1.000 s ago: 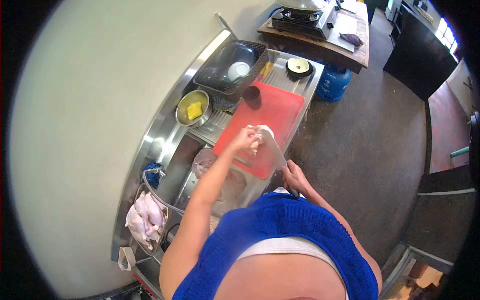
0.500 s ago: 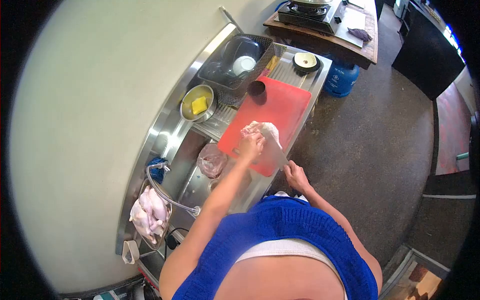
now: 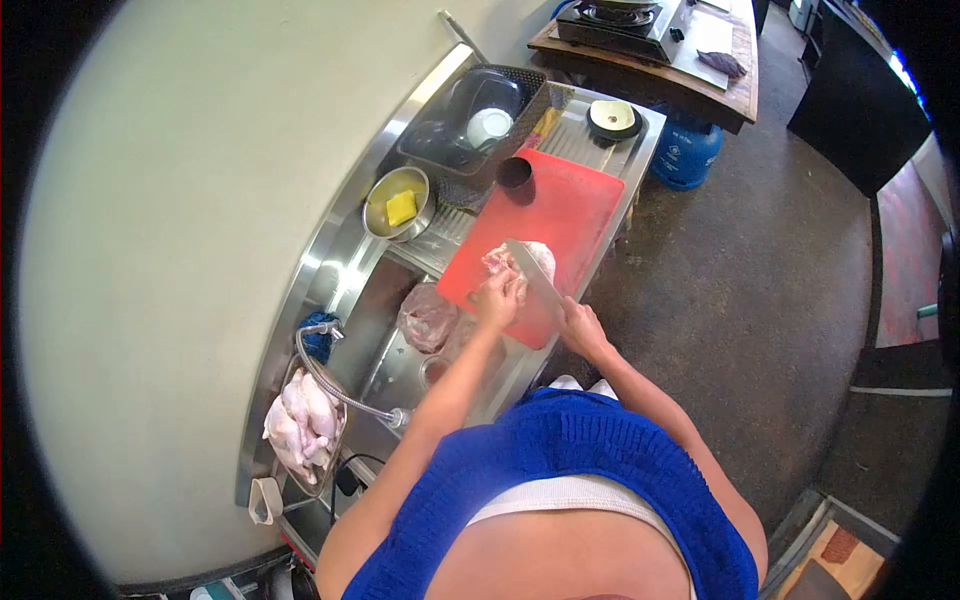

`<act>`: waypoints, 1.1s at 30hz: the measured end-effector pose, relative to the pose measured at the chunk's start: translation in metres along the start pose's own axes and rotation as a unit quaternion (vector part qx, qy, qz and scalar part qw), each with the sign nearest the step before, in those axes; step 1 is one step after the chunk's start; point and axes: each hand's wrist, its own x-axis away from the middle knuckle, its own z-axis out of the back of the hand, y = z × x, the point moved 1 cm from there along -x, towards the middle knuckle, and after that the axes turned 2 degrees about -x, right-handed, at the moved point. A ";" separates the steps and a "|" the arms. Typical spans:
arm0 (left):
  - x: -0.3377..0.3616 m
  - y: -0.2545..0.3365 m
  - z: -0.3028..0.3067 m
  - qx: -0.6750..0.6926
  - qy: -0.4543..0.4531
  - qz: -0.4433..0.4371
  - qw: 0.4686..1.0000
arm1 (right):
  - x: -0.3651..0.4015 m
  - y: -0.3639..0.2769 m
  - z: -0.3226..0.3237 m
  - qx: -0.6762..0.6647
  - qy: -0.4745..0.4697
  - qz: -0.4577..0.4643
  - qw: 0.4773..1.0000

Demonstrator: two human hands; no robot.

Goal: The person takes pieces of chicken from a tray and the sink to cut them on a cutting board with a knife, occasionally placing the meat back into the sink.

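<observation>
Right, to the hidden parts first: can't see the handle of the broad grey metal knife (image 3: 537,275), swallowed up in the fist. Can't make out the left fingertips clearly either, tucked against the pale pink raw chicken piece (image 3: 541,258). Can't see into the dark depths of the black cup (image 3: 516,182), or tell the contents of the crumpled clear plastic bag (image 3: 427,317) down in the stainless steel sink (image 3: 381,372). Cut off by the top edge, too, at the black gas stove (image 3: 612,36).

Over to the right hand (image 3: 583,328): closed firmly around that handle, with the blade slanting up and away, laid across the chicken piece. And at the left hand (image 3: 499,299): curled, partly closed, fingers pressed to the near side of the meat, just beside the blade. Can't tell how deep the edge sits.

Placed, that chicken piece, on the red plastic cutting board (image 3: 588,205), around its middle, well apart from the whole pale raw chicken (image 3: 302,415) in a metal tray (image 3: 318,486) beside the sink.
</observation>
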 end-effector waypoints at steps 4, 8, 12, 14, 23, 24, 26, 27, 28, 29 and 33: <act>0.002 0.008 0.002 0.049 0.001 0.036 0.998 | -0.021 -0.010 -0.005 0.034 0.005 0.012 0.999; 0.004 -0.015 -0.006 0.119 -0.026 0.118 0.986 | 0.006 0.000 0.005 0.062 -0.033 -0.037 0.997; 0.011 -0.027 -0.014 0.157 -0.025 0.111 0.981 | 0.014 0.009 0.004 0.064 -0.047 -0.034 0.996; 0.012 -0.008 -0.004 0.107 -0.006 0.051 0.993 | 0.001 -0.002 0.000 0.074 -0.046 -0.028 0.996; 0.016 -0.025 -0.007 0.196 0.016 0.167 0.966 | 0.027 0.011 -0.012 0.023 -0.059 -0.046 0.997; 0.015 -0.025 -0.006 0.196 0.016 0.169 0.966 | 0.024 0.010 -0.015 0.016 -0.055 -0.036 0.998; 0.015 -0.022 -0.005 0.179 0.048 0.127 0.974 | 0.018 0.010 -0.021 0.008 -0.052 -0.026 0.998; 0.016 -0.019 -0.003 0.178 0.049 0.128 0.974 | 0.012 0.005 -0.025 0.013 -0.036 -0.030 0.999; 0.016 -0.016 -0.002 0.194 0.049 0.138 0.970 | 0.009 0.002 -0.026 0.017 -0.020 -0.035 0.999; 0.016 -0.012 0.001 0.210 0.050 0.147 0.965 | 0.012 0.000 -0.025 0.016 -0.020 -0.035 0.999; 0.021 -0.032 -0.010 0.296 0.059 0.186 0.935 | 0.041 0.013 -0.020 -0.012 -0.042 -0.041 0.998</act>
